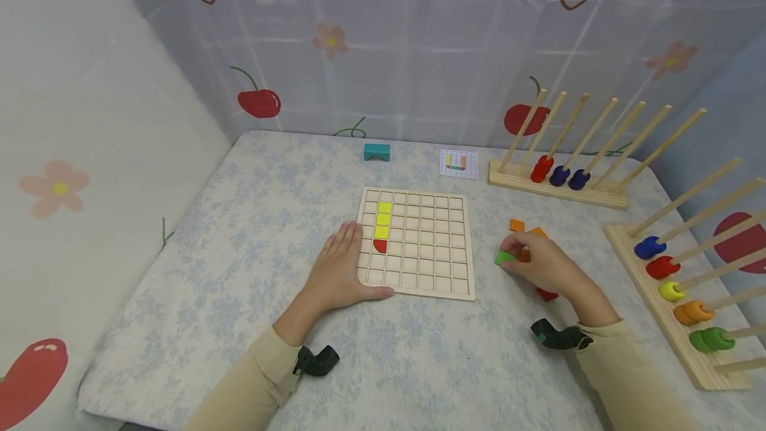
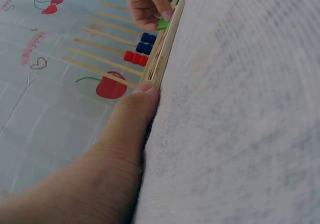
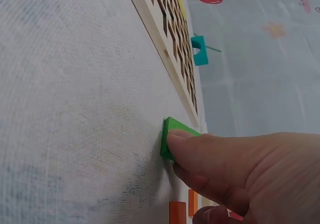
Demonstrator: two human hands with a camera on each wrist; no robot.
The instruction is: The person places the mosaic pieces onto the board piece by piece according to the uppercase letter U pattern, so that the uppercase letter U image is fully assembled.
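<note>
A wooden grid board point(image 1: 423, 251) lies on the cloth. In its left part sit a column of yellow square tiles point(image 1: 383, 219) and, below them, a red quarter-round tile point(image 1: 380, 245). My left hand point(image 1: 340, 268) rests along the board's left edge with fingers straight and thumb at the near edge. To the right of the board, my right hand point(image 1: 541, 265) pinches a green square tile point(image 3: 172, 129) between thumb and fingers, low over the cloth. Orange tiles point(image 1: 517, 225) and a red tile point(image 1: 547, 294) lie around that hand, partly hidden by it.
A pattern card point(image 1: 459, 163) and a teal bridge-shaped block point(image 1: 377, 151) lie beyond the board. Two wooden peg racks with coloured beads stand at the right: one at the back point(image 1: 556, 186), another along the right side point(image 1: 676, 311).
</note>
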